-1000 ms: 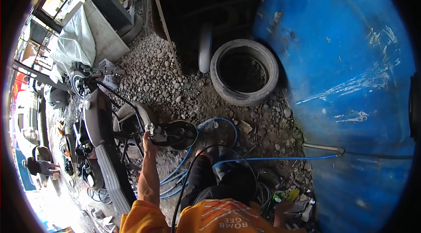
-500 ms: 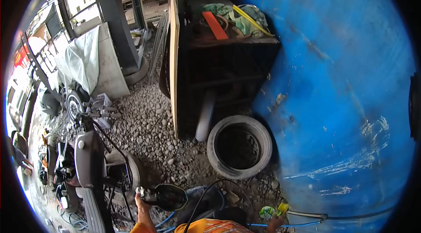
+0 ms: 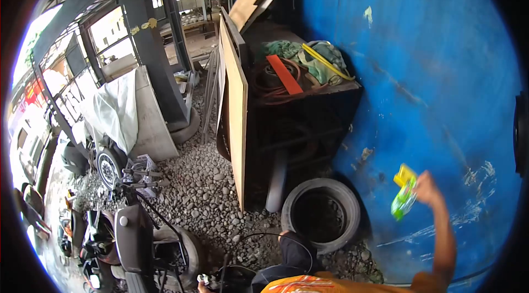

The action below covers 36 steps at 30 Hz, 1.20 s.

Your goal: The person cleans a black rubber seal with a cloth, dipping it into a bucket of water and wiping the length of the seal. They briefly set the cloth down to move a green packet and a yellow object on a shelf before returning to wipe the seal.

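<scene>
green/yellow item [image 3: 405, 196] in r. hand [image 3: 427, 189], juts view-left, prob. plastic

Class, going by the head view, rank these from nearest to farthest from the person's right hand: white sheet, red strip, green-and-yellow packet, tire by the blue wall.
From the right hand:
1. Green-and-yellow packet, in its grip.
2. Tire, on the ground, to its left.
3. Red strip, atop the dark box.
4. White sheet, far left.
</scene>
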Available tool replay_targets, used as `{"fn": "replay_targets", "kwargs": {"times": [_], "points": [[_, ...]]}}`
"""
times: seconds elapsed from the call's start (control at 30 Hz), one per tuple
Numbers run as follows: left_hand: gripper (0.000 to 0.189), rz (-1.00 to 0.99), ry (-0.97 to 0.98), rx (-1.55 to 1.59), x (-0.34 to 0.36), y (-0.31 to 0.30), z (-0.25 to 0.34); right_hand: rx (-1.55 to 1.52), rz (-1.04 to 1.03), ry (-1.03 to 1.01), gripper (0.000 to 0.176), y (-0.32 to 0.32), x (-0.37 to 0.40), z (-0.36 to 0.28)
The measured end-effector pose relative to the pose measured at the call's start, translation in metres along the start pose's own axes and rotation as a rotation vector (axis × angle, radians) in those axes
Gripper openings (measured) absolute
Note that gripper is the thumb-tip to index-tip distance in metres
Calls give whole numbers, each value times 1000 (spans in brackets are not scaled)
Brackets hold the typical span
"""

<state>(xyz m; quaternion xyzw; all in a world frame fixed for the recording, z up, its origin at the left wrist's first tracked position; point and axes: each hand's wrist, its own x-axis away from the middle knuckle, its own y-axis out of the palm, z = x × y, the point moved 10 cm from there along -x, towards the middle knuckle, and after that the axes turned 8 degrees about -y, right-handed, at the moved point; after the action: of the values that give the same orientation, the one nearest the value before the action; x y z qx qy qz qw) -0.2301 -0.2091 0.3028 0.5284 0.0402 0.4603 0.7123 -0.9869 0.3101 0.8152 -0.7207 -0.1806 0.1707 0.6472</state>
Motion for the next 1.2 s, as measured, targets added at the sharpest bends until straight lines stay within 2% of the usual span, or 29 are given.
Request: {"fn": "replay_targets", "kwargs": {"times": [0.03,0.07,0.1,0.13,0.17,0.2,0.23,0.3,0.33,0.4,0.43,0.47,0.5,0.53,0.6,0.63,0.67,0.7,0.73,0.77,0.8,0.93,0.97,1.0,1.07,1.1,1.13,1.2], "points": [[39,219,-11,16,-7,-19,4,-156,69,36,41,-58,-13,-32],[36,448,-28,42,-7,-40,-2,-210,146,12,38,-87,-36,-30],[38,423,72,22,-12,-20,5,-250,285,-142,32,-116,-49,-37],[36,543,104,-19,-8,-16,1,-292,400,-311,26,-141,-63,-48],[36,319,15,24,-21,-25,-8,-387,293,-299,19,-152,-79,-67],[37,419,-12,-61,-28,-58,-14,-483,189,-272,13,-154,-93,-87],[39,438,-15,3,-24,-64,-26,-404,225,-226,12,-149,-100,-98],[40,491,-5,75,-39,-8,-29,-265,342,-169,14,-130,-111,-126],[39,538,-1,83,-48,12,-29,-408,272,-123,16,-95,-133,-143],[39,550,-94,167,-64,-21,-40,-657,40,24,20,-5,-160,-175],[40,576,-51,177,-80,-25,-32,-859,-62,-14,20,51,-188,-199],[41,632,-50,176,-63,-32,-30,-1031,-186,1,20,107,-194,-211],[42,668,-37,183,-60,-31,-28,-1088,-280,220,18,165,-198,-208],[43,674,2,202,-81,-25,-22,-1090,-473,335,17,220,-203,-205],[43,717,-28,164,-83,-9,-12,-834,-470,519,18,301,-207,-192],[43,744,-26,157,-82,-13,-12,-701,-364,547,19,336,-214,-172],[43,770,-23,149,-79,-18,-12,-569,-257,564,19,369,-218,-149],[39,794,-8,192,-75,-15,-11,-399,-149,423,23,397,-225,-140],[36,818,9,238,-72,-6,-11,-237,-41,270,29,406,-232,-144],[36,815,33,247,-71,12,-8,105,-139,144,39,399,-236,-178],[36,815,67,262,-69,28,-9,170,-187,102,50,407,-236,-187],[36,955,120,296,-37,0,-30,154,-375,-53,51,445,-246,-218],[33,943,139,334,-37,11,-30,169,-407,-103,51,455,-250,-232],[31,925,157,371,-39,24,-29,177,-449,-200,48,466,-254,-254],[25,935,228,381,-31,10,-35,194,-525,-397,44,482,-256,-299],[22,955,261,358,-27,3,-34,123,-510,-432,35,482,-255,-321],[20,973,293,338,-24,0,-35,-3,-602,-438,28,497,-260,-326],[20,1071,343,249,-9,21,-25,-427,-552,-296,23,474,-246,-344]]}}
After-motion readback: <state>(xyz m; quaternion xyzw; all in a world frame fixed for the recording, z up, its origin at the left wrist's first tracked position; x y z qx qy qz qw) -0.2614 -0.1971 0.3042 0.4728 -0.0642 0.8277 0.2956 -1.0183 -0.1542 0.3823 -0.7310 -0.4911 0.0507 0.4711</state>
